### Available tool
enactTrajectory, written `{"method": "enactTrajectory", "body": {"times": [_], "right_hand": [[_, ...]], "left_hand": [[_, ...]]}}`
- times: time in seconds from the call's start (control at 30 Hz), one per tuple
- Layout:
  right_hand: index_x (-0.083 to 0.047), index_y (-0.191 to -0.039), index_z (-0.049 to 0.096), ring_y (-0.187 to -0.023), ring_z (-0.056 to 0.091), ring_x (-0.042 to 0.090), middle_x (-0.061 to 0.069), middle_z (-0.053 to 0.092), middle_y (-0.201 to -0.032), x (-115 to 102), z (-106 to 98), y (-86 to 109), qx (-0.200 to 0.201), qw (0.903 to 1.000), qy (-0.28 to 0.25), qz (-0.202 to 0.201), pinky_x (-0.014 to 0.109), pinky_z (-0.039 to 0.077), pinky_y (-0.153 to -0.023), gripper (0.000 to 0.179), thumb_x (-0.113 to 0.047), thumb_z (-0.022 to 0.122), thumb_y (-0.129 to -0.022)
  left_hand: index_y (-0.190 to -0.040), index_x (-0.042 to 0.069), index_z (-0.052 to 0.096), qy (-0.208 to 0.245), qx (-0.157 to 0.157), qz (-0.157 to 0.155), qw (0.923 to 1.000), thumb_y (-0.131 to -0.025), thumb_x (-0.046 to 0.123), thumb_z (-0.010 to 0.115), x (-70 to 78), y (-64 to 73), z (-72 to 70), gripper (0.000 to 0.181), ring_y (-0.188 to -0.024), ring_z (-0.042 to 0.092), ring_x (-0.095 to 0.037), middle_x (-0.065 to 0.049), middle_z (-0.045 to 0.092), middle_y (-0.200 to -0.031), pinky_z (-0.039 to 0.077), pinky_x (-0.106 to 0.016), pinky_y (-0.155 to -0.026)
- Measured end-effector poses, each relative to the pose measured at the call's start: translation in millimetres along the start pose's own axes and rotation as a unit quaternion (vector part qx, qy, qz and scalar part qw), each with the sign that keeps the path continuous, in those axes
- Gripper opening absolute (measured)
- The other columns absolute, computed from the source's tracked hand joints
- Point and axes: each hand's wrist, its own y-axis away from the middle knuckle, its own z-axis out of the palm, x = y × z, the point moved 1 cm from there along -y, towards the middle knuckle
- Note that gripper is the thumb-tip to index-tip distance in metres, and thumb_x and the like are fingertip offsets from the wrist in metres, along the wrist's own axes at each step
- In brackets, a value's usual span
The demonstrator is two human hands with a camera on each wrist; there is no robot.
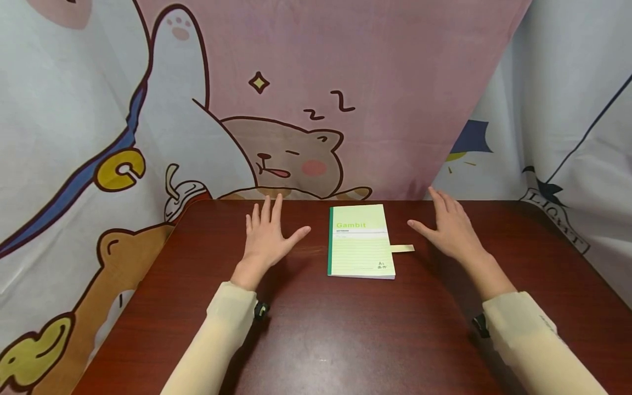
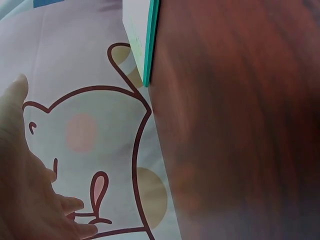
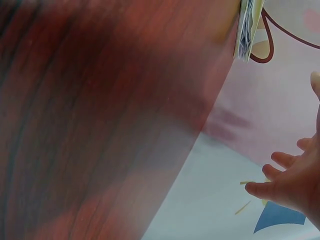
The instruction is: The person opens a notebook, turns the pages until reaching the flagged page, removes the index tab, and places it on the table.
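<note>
As the pale-green rectangular paper notebook [image 1: 360, 247] lies lengthwise away from me on the red-brown wooden counter [image 1: 355, 329], my left hand [image 1: 265, 237] and right hand [image 1: 453, 227] flank it, similarly near, fingers extended, empty.

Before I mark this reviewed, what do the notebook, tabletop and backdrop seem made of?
Notebook: paper, probably with a smooth card cover; layered page edges show in the right wrist view.
Tabletop: dark reddish wood or wood-look laminate, fairly glossy, given grain streaks and a soft light reflection.
Backdrop: likely printed fabric, matte, judging by its soft folds.
</note>
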Motion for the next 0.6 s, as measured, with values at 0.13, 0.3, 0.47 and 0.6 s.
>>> {"method": "enactTrajectory", "body": {"times": [0.13,0.3,0.47,0.6], "right_hand": [[-0.003,-0.16,0.01,-0.143,0.022,0.053,0.033,0.024,-0.157,-1,1,-0.1,-0.004,1.0,-0.003,0.004,0.068,0.02,-0.116,0.099,-0.058,0.06,-0.093],[-0.001,-0.158,0.015,-0.142,0.025,0.053,0.032,0.027,-0.157,-5,3,0.1,-0.008,0.9999,-0.005,0.013,0.07,0.024,-0.114,0.097,-0.056,0.062,-0.092],[0.001,-0.157,0.017,-0.142,0.025,0.053,0.032,0.027,-0.157,-8,5,0.0,-0.014,0.9997,-0.013,0.015,0.07,0.025,-0.113,0.096,-0.053,0.063,-0.093],[0.001,-0.157,0.018,-0.142,0.025,0.053,0.032,0.027,-0.157,-9,7,-0.9,-0.02,0.9996,-0.015,0.013,0.07,0.025,-0.113,0.095,-0.052,0.063,-0.093]], "left_hand": [[-0.162,0.024,0.001,0.003,-0.01,0.002,0.9999,-0.085,0.081,0.045,2.7,3.7,3.8,0.105,-0.154,0.007,-0.043,-0.012,0.003,-0.169,0.007,-0.062,-0.124],[-0.162,0.022,0.004,0.011,-0.018,0.005,0.9998,-0.085,0.081,0.046,5.4,8.4,7.5,0.105,-0.153,0.011,-0.043,-0.013,0.008,-0.169,0.011,-0.062,-0.124],[-0.162,0.019,0.007,0.018,-0.021,0.017,0.9995,-0.086,0.079,0.048,9.1,12.7,10.6,0.105,-0.153,0.016,-0.043,-0.015,0.014,-0.168,0.017,-0.061,-0.123],[-0.162,0.018,0.008,0.033,-0.031,0.02,0.9988,-0.086,0.078,0.05,12.7,16.8,12.3,0.105,-0.152,0.017,-0.043,-0.015,0.014,-0.167,0.018,-0.059,-0.124]]}}
